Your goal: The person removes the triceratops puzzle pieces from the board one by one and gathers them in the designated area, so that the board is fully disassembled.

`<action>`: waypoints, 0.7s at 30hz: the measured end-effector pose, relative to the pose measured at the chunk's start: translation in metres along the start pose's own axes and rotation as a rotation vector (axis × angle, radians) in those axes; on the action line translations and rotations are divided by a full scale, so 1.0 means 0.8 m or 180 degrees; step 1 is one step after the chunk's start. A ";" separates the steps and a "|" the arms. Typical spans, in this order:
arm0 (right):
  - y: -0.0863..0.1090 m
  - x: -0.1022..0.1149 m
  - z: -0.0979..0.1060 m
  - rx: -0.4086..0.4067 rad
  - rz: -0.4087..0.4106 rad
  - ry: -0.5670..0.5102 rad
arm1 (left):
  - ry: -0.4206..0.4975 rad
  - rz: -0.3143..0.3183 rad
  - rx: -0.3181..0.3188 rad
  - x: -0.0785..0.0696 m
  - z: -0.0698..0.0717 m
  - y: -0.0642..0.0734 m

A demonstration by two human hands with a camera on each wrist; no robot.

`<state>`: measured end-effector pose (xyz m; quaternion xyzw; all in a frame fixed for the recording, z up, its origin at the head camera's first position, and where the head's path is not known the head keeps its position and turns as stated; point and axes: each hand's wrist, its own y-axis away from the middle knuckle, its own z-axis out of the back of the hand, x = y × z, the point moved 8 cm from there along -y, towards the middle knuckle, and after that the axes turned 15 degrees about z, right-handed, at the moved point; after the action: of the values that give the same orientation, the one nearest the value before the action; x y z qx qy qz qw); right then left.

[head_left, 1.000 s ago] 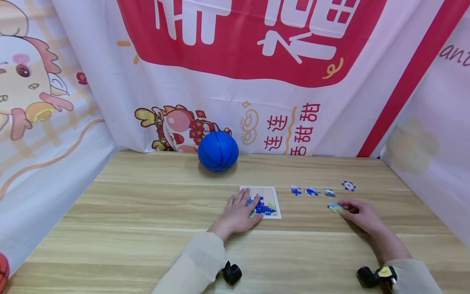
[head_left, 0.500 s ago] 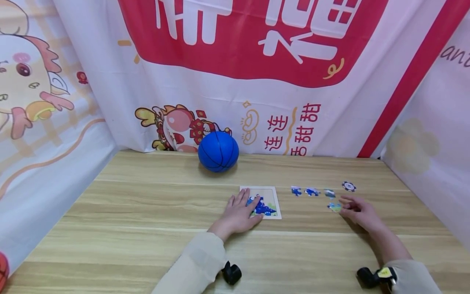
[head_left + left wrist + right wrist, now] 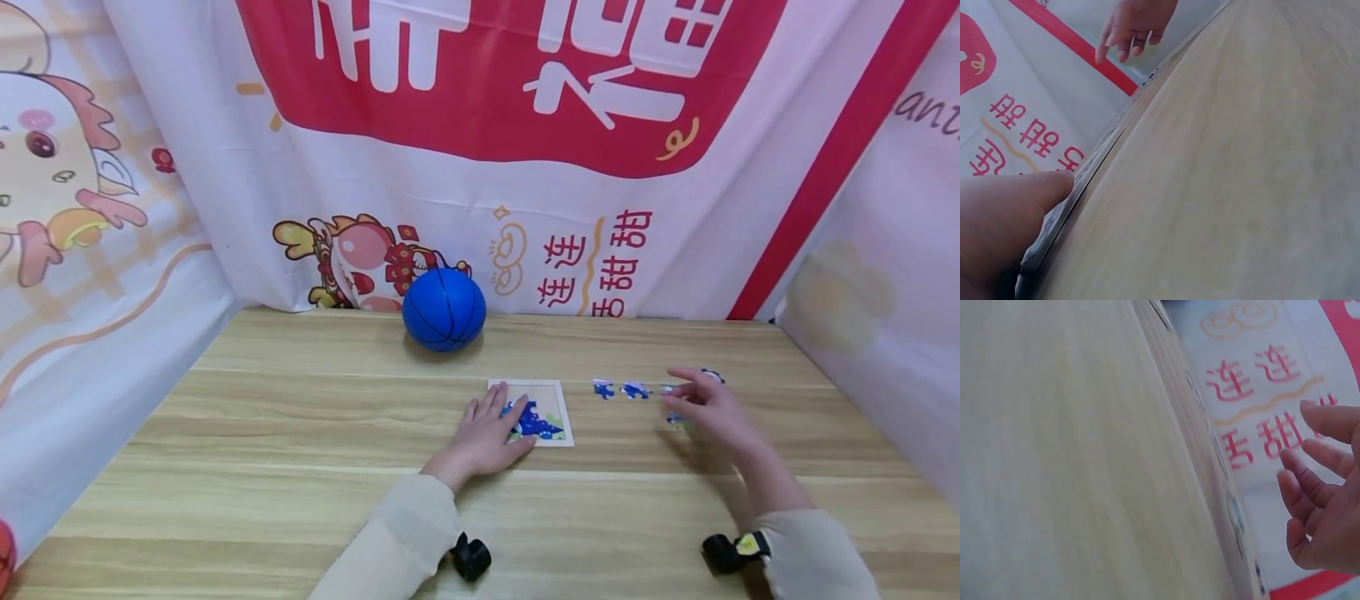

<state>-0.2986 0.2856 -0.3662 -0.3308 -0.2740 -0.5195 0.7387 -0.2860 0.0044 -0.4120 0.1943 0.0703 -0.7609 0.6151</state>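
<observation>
My left hand [image 3: 480,437] lies flat with spread fingers on a square jigsaw board [image 3: 567,423], over its left part. Blue and green joined pieces [image 3: 540,427] show in the board's lower part. To the right, my right hand [image 3: 711,412] hovers above the table, fingers loosely bent and nothing visible between them. Two blue jigsaw pieces [image 3: 636,390] lie left of it; a third piece [image 3: 666,389] and a green-blue piece [image 3: 677,422] are partly hidden by its fingers. In the right wrist view, the right hand [image 3: 1329,500] appears raised with its fingers apart.
A blue ball [image 3: 444,309] stands at the table's back edge. Behind the right hand a round chip [image 3: 714,375] is partly covered. Printed cloth [image 3: 480,192] hangs around the wooden table [image 3: 300,417]. Part of a red ball [image 3: 6,550] shows at the left edge.
My right hand has let go of the green-blue piece, lifted off the table and moved slightly left and away, over the upper pieces. My left hand stays on the board.
</observation>
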 end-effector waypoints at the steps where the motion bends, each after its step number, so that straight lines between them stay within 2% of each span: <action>1: -0.004 0.006 -0.005 -0.0005 0.0047 -0.0055 | 0.0028 -0.0009 -0.0018 0.001 0.001 0.000; 5: -0.020 0.024 -0.032 0.0034 0.0176 -0.0265 | 0.0062 0.0069 -0.0075 0.009 0.007 -0.004; 9: -0.033 0.034 -0.061 0.0138 0.0179 -0.0341 | 0.0016 0.0199 -0.0086 0.020 0.010 -0.007; 12: -0.041 0.041 -0.080 0.0176 0.0169 -0.0275 | -0.0027 0.0199 -0.0054 0.023 0.011 -0.007; 16: -0.050 0.056 -0.104 0.0250 0.0316 -0.0207 | -0.0088 0.0167 -0.0016 0.022 0.009 -0.006; 21: -0.056 0.072 -0.137 0.0433 0.0469 -0.0320 | -0.0133 0.0190 0.0002 0.023 0.007 -0.008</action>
<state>-0.3164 0.1564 -0.3834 -0.3247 -0.3202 -0.4267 0.7810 -0.2961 -0.0124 -0.4147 0.1806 0.0514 -0.7461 0.6389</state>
